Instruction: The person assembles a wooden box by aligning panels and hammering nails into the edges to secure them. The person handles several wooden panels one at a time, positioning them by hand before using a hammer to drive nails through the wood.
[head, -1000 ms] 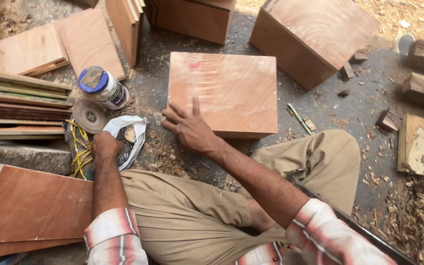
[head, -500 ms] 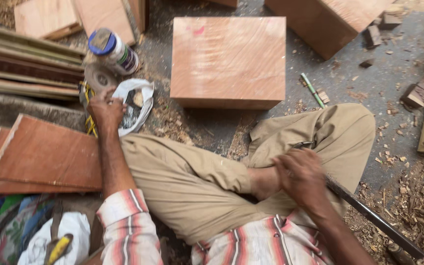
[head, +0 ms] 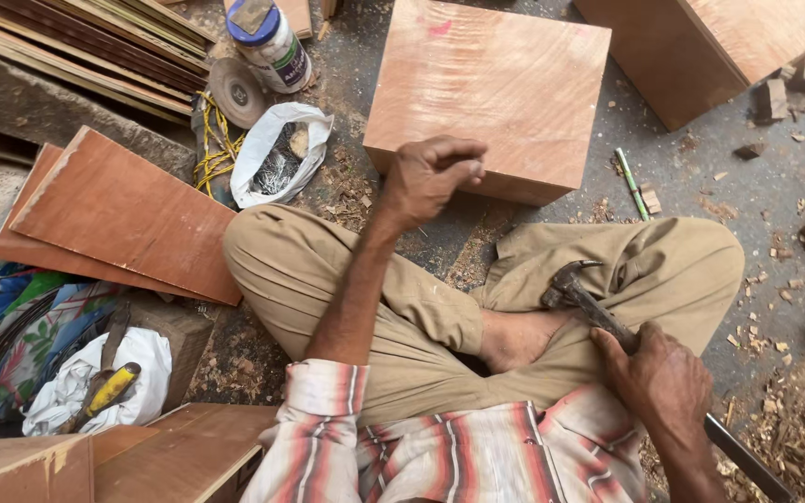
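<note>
Sitting cross-legged, the person's right hand point(head: 656, 380) is clenched around a dark metal claw hammer point(head: 578, 292) resting on the lap; left hand point(head: 430, 177), fingers curled together, hovers before a square reddish plywood box point(head: 500, 88).

The person wears a shirt striped lengthwise in pale red, white and grey-blue, the bands uneven in width and the cloth soft and faded. Its sleeves are turned up into thick cuffs: the left sleeve cuff point(head: 323, 391) sits well behind the left hand point(head: 430, 177), leaving the forearm bare up to the wrist. Behind the right hand point(head: 659, 382) the forearm is likewise bare. Between and beneath the two hands are loose khaki trousers point(head: 375, 289), plain, creased and dusty, with folded hems at the ankles. A bare foot point(head: 519, 335) shows between the trouser legs.
</note>
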